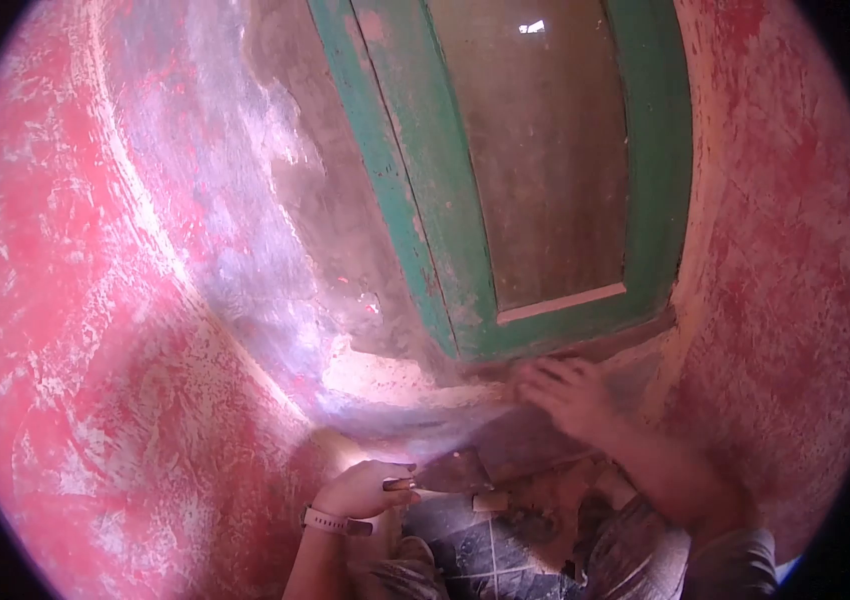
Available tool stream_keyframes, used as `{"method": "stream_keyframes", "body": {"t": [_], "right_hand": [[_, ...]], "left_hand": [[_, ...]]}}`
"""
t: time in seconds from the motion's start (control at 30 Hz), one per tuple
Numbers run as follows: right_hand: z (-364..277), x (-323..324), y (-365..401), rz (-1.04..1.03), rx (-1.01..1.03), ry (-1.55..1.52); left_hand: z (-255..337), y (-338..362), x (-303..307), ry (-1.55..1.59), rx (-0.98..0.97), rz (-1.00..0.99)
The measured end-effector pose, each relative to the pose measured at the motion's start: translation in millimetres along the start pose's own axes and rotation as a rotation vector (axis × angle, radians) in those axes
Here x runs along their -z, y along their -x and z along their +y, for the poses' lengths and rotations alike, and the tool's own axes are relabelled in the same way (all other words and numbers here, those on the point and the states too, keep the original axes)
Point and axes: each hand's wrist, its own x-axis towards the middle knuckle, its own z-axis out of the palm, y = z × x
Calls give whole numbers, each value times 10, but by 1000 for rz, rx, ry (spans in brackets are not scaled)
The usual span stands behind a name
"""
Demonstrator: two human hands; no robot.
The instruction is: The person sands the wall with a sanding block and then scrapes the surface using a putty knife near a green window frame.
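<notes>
My left hand (360, 488), with a light band on its wrist, is closed around the handle of a putty knife (455, 470). The wide, dull blade points right, below the ledge. My right hand (565, 398) reaches up to the ledge (415, 395) under the green wooden window frame (470, 270). Its fingers are stretched out and somewhat blurred, and they seem to rest on the ledge surface. I see no tool in that hand. Bare pale plaster shows on the ledge left of the right hand.
Red, patchy walls (75, 350) curve in on both sides of the recess. Scraped grey plaster (235, 200) runs along the recess's left side. Below lie dark floor tiles (470, 550) with light joints, between my knees, and a small block (491, 502).
</notes>
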Motion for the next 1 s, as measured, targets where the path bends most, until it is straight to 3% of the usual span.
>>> {"method": "stream_keyframes", "body": {"t": [0.13,0.23,0.33,0.43,0.53,0.67,0.77,1.0], "right_hand": [[-494,-152,-564,107,10,-191],[-502,-206,-603,115,29,-187],[-196,-78,-320,81,40,-184],[195,164,60,-69,6,-86],[350,308,233,7,-40,-21],[96,30,3,88,10,-122],[-277,-132,-406,172,40,-220],[-305,-123,-484,160,33,-260]], "left_hand": [[110,-206,-42,-96,-25,-103],[195,-240,-2,-160,76,-192],[83,-128,-14,-68,123,-145],[-127,41,-33,3,40,0],[-225,150,22,109,103,24],[-92,87,41,61,89,56],[-34,-45,-49,-54,-45,76],[110,-70,9,7,75,-33]]}}
